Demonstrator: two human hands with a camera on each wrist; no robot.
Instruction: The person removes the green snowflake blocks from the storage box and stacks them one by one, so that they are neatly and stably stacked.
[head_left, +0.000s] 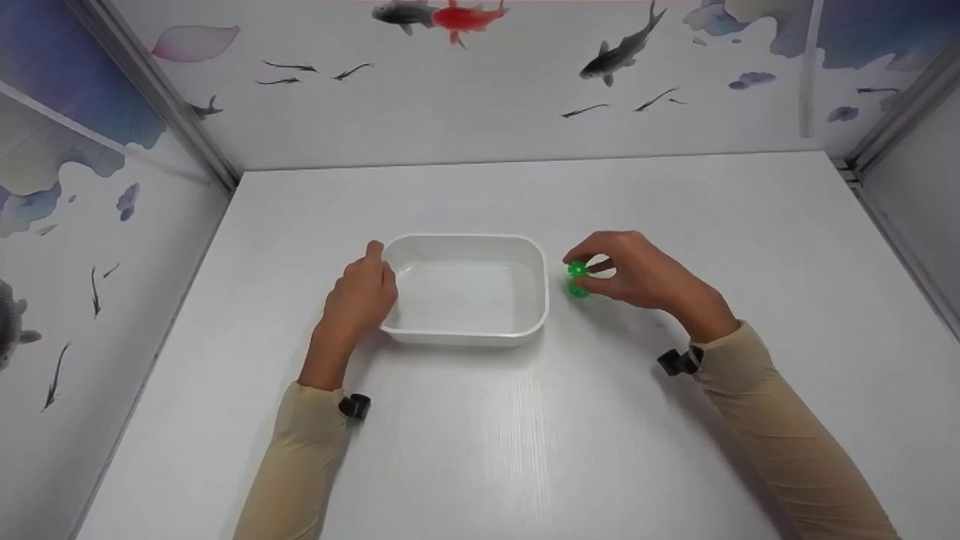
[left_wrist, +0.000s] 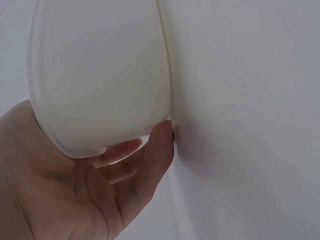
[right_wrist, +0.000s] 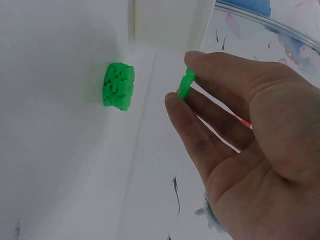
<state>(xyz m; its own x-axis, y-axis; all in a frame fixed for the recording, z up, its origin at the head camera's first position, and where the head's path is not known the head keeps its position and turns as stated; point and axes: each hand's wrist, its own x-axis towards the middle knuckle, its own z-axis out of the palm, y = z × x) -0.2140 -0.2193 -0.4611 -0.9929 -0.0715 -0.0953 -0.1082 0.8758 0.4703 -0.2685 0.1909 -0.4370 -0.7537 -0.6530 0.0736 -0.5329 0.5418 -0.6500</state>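
A white rectangular tray (head_left: 465, 289) with raised walls and rounded corners stands on the table; its inside shows bare. My left hand (head_left: 361, 292) grips its left end, with fingertips (left_wrist: 161, 132) low against the outer wall in the left wrist view. To the right of the tray, my right hand (head_left: 637, 270) pinches a thin green toothed disc (right_wrist: 186, 84) between thumb and fingers. Under it on the table sits a short stack of similar green toothed discs (right_wrist: 119, 86), apart from the held one in the right wrist view.
The white table (head_left: 487, 435) is bounded by a back panel (head_left: 480, 90) with painted fish and a similar panel (head_left: 105, 247) on the left. A plain panel (head_left: 915, 180) stands at the right. Each sleeve cuff carries a small black device (head_left: 355, 406).
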